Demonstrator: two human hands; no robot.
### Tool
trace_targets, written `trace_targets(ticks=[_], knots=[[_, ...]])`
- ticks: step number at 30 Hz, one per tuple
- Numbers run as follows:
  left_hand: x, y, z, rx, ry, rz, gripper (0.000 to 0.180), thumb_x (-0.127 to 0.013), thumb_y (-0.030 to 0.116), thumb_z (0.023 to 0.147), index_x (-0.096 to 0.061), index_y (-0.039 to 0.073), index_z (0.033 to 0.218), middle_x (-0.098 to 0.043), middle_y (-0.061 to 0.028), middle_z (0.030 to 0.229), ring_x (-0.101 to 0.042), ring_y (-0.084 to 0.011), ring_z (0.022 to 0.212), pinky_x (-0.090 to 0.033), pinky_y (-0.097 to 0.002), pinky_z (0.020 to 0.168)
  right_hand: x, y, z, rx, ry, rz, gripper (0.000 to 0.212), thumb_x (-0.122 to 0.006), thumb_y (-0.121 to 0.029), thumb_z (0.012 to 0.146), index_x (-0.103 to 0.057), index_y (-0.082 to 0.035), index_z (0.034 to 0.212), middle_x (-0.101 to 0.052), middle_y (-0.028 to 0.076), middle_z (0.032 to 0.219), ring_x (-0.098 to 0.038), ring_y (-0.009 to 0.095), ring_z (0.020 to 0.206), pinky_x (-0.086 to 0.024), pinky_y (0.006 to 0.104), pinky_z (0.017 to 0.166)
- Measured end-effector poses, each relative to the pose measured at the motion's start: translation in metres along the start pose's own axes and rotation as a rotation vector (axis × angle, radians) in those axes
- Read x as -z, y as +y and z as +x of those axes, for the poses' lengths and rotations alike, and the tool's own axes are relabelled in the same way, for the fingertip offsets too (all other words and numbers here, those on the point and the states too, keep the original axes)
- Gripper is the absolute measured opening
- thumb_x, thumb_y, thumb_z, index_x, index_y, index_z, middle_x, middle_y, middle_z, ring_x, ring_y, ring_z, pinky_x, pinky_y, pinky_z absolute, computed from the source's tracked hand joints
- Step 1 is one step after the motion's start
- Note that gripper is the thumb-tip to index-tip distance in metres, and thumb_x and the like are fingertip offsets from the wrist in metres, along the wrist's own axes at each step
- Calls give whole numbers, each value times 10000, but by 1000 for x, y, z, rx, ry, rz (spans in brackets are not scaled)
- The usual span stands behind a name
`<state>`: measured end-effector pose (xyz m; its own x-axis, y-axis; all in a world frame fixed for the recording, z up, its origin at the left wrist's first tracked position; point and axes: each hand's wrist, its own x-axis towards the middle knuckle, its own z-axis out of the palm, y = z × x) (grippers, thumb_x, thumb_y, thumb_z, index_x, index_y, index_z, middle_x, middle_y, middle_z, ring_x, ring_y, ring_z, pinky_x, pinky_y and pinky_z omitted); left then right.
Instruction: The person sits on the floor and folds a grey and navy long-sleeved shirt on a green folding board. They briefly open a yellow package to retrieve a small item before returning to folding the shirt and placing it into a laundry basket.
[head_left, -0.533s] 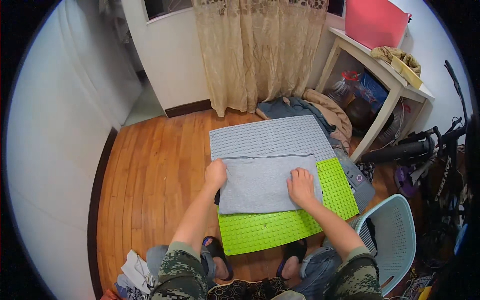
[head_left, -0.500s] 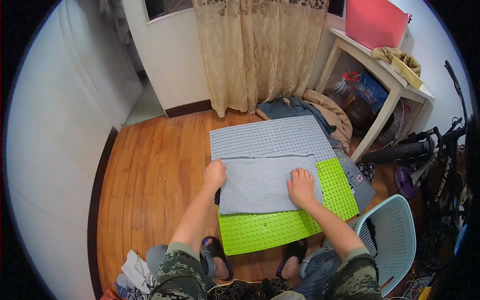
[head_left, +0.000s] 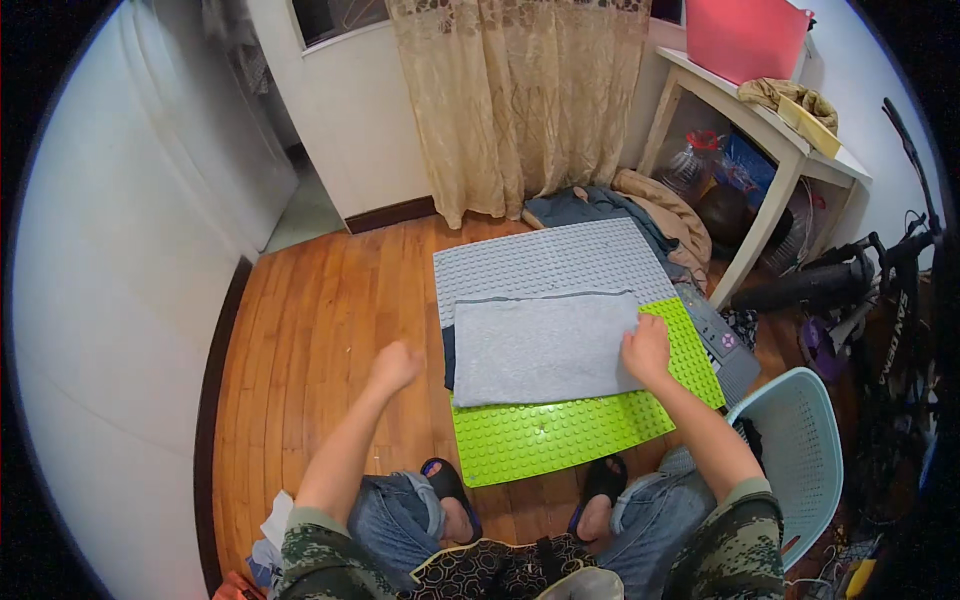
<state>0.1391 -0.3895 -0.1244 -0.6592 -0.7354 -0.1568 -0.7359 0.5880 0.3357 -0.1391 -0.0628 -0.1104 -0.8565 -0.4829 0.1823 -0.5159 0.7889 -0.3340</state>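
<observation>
A light grey knit garment (head_left: 545,350), folded into a flat rectangle with a dark seam along its far edge, lies across a table topped with studded building-brick plates, grey at the far side (head_left: 540,262) and lime green nearer me (head_left: 560,432). Some dark cloth (head_left: 449,357) peeks out past its left side. At the garment's right edge is my right hand (head_left: 646,350), fingers curled and closed on the border. My left hand (head_left: 397,367) hangs over the floor, left of the table and apart from the cloth, its fingers curled in with nothing visible in them.
A pale blue laundry basket (head_left: 815,440) stands close by my right arm. Behind it are a bicycle (head_left: 890,320) and a white table (head_left: 760,220) bearing a pink bin (head_left: 745,40). Clothes (head_left: 665,225) are heaped beyond the plates. Wooden flooring (head_left: 300,350) runs along the left.
My left hand has come off the garment's left edge and moved out to the left. My right hand has slid from the garment's top to its right edge.
</observation>
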Motion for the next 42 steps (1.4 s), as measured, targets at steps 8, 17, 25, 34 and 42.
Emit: trace_targets(ticks=[8, 17, 25, 34, 42], knots=[[-65, 51, -12, 85, 73, -346, 330, -691, 350, 691, -615, 33, 638, -630, -155, 648, -621, -274, 611, -472, -396, 572, -20, 57, 8, -415, -233, 571, 304, -651, -269, 701, -607, 31, 681, -638, 211, 749, -615, 357, 686, -488, 411, 656], [-54, 69, -40, -222, 463, -189, 253, -697, 153, 688, -535, 11, 819, -559, -152, 834, -558, -265, 818, -462, -359, 688, -3, 49, 1, -232, -92, 142, 327, -678, -170, 668, -560, -20, 934, -588, 172, 933, -571, 328, 900, -475, 392, 745], [-34, 88, -80, -897, -50, 317, 338, -633, 137, 687, -493, 3, 964, -502, -165, 1021, -483, -318, 984, -425, -383, 851, 20, 10, -51, 626, -259, -469, 321, -655, -116, 640, -528, -69, 931, -513, 102, 931, -518, 267, 895, -477, 391, 705], [-39, 74, -71, -1055, 231, 440, 248, -542, 98, 713, -509, 25, 948, -534, -171, 1020, -521, -307, 991, -441, -353, 846, 9, 26, -43, 689, -100, -658, 94, -565, -150, 722, -576, -80, 784, -547, 61, 798, -554, 220, 796, -477, 378, 667], [7, 69, -60, -618, 93, -61, 173, -537, 80, 749, -562, 15, 907, -620, -142, 797, -605, -280, 746, -485, -343, 651, 58, 45, -10, 262, -96, 334, 106, -566, -97, 704, -591, -26, 779, -624, 83, 810, -597, 239, 823, -461, 346, 736]])
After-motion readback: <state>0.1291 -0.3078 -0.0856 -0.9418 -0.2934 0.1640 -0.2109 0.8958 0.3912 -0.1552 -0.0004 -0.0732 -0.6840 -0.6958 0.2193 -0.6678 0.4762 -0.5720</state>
